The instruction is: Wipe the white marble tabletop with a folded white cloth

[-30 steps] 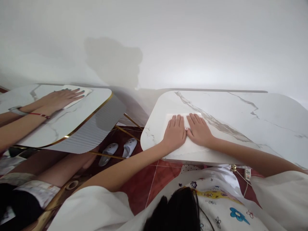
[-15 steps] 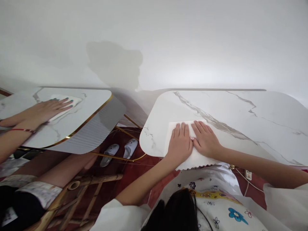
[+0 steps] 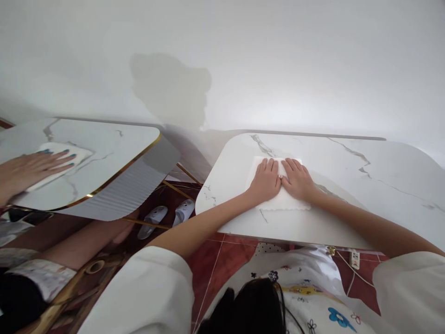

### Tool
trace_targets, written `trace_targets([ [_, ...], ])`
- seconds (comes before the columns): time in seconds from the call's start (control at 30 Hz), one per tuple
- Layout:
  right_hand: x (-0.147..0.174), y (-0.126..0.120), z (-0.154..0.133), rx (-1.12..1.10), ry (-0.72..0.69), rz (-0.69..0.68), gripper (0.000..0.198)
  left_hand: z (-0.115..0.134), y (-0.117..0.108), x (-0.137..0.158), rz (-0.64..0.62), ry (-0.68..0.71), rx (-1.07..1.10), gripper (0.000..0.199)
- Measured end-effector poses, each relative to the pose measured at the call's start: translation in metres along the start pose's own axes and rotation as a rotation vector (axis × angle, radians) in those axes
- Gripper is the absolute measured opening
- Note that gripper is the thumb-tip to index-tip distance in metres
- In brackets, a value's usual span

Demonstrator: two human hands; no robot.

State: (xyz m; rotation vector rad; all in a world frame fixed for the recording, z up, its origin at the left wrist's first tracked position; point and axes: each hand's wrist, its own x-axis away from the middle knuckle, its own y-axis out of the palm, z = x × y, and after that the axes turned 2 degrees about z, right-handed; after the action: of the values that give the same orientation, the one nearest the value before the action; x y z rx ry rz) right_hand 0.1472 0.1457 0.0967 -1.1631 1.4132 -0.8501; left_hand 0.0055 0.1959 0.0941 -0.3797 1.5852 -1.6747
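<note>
A white cloth [image 3: 284, 202] with a scalloped edge lies spread on a white tabletop [image 3: 399, 169] with grey marble veins. My left hand [image 3: 267, 181] presses flat on the left part of the cloth, fingers pointing away from me. Beside it, my right hand [image 3: 297, 182] rests flat on the right part. The two thumbs meet or nearly meet in the middle. Both hands are open, and the cloth under the palms is hidden.
At left, another person's hand [image 3: 38, 169] lies on a white cloth [image 3: 81, 153] on a second, gold-edged marble table [image 3: 135, 139]. Grey slippers [image 3: 153, 218] stand on the red tiled floor near a bamboo-like seat [image 3: 93, 267]. A power strip [image 3: 354, 259] hangs at right; a wall is behind.
Both my hands and the cloth have slid away from me, from the table's near edge toward its middle. The other person's hand and cloth have moved left.
</note>
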Motion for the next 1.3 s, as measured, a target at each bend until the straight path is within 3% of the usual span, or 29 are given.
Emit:
trace_targets([
  [0.47,-0.101,0.020,0.072,-0.041,-0.040,0.018,0.052,-0.020,0.028,-0.104,0.128,-0.081,-0.078,0.043],
  [0.8,-0.140,0.024,0.100,-0.045,0.004,-0.006,0.055,-0.037,0.038,-0.154,0.102,-0.038,-0.039,0.042],
  [1.0,-0.151,0.029,0.113,-0.038,-0.016,0.004,0.053,-0.042,0.043,-0.170,0.091,-0.031,-0.002,0.043],
  [1.3,-0.147,0.032,0.117,-0.024,-0.041,-0.014,0.057,-0.039,0.045,-0.161,0.120,-0.011,-0.016,0.047],
])
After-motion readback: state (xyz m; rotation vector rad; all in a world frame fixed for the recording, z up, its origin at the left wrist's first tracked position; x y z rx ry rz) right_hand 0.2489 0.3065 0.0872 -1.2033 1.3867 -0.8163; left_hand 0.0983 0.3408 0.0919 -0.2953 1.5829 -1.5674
